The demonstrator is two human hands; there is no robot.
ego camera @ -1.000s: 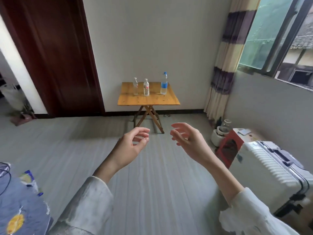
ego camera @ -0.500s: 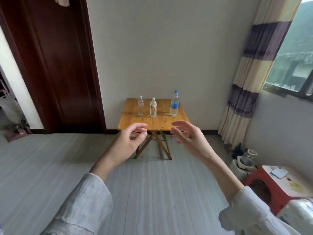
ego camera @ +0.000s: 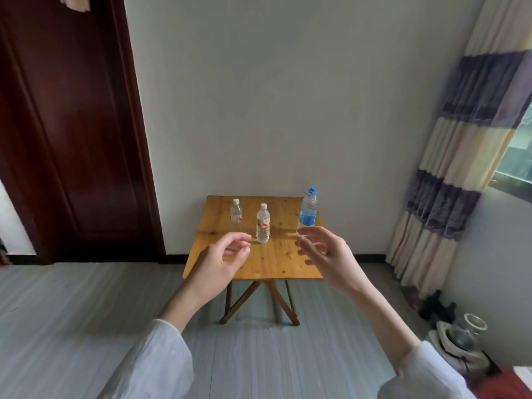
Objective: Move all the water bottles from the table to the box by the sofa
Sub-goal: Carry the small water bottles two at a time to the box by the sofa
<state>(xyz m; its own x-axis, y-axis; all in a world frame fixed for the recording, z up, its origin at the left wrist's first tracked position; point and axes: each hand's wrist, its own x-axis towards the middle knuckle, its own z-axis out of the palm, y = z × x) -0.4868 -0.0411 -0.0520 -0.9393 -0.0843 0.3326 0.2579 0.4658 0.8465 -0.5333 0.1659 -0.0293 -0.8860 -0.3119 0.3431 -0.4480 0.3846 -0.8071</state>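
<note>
Both hands, left (ego camera: 220,264) and right (ego camera: 326,254), were loosely curled and empty; the bottles (ego camera: 263,223) stood beyond the fingertips; better to reach farther and grip mid-body.

Loose white sleeves (ego camera: 155,361) — crinkled cloth — end above both bare wrists.

On your left you see a dark brown wooden door (ego camera: 69,125); a piece of pale cloth (ego camera: 75,2) hangs at its top edge. Ahead of you is a plain white wall (ego camera: 273,96), and below it a grey striped floor (ego camera: 72,306). On your right hangs a curtain (ego camera: 460,168) with purple and cream stripes, beside a window (ego camera: 518,165). Low in the right corner stand a glass jar (ego camera: 472,326) and some white dishes (ego camera: 449,345), next to something red (ego camera: 501,384).
</note>
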